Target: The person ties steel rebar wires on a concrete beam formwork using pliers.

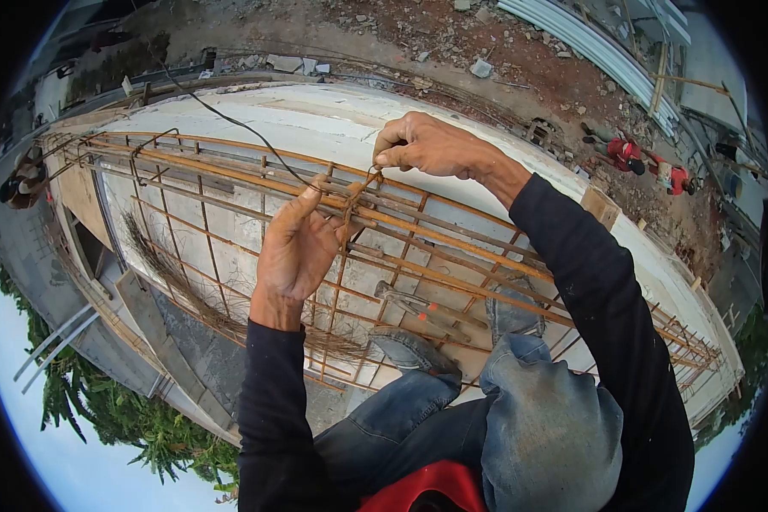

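Note:
Both my hands are at a crossing of rusty rebar (230,175) in a long reinforcement cage. My right hand (439,149) is above the bars, thumb and forefinger pinched on a thin tie wire (372,173) looped at the crossing. Palm up, my left hand (294,247) has its thumb against the near bars and its fingers curled partly behind them. A long dark wire (230,122) arcs from the upper left to that thumb and seems held there. Below, pincers (420,307) with orange marks lie in the cage near my shoes.
A loose bundle of thin wire (175,277) lies across the cage at left. A pale formwork wall (333,107) runs along the far side, with rubble ground beyond. People in red (627,156) are at the upper right; another person (24,183) is at far left.

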`<state>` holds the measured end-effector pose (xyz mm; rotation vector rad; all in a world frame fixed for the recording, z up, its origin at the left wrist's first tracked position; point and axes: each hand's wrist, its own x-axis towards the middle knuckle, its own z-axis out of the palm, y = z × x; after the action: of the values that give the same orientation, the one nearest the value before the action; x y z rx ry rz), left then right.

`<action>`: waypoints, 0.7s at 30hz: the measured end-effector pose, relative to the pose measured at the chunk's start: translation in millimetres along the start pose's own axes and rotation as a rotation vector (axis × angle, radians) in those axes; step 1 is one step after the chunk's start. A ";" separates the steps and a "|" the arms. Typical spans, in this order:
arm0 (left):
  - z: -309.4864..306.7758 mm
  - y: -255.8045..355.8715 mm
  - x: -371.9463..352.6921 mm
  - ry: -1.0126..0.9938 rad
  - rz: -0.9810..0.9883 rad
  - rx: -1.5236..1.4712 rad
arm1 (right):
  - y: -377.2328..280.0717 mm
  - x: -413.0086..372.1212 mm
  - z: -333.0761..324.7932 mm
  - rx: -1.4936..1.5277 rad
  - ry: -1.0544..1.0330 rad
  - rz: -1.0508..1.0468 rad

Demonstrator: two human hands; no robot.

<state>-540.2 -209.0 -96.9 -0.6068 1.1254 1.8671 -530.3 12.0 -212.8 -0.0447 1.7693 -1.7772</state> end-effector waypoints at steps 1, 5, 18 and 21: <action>-1.7 0.3 0.4 -0.003 -0.002 0.001 | 2.0 -0.7 -0.9 0.136 -0.038 0.100; 0.8 3.3 1.5 0.016 -0.020 0.112 | 6.9 -1.1 -3.1 0.327 0.006 0.091; -4.0 22.1 1.5 0.107 -0.124 0.395 | -1.1 -3.2 -0.8 0.182 -0.006 0.203; 1.1 18.5 -2.0 0.045 -0.103 0.314 | 8.1 2.2 3.2 0.230 0.015 0.177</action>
<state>-554.9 -213.1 -86.3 -0.5175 1.3566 1.5546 -527.5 8.9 -220.7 0.2142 1.5174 -1.8415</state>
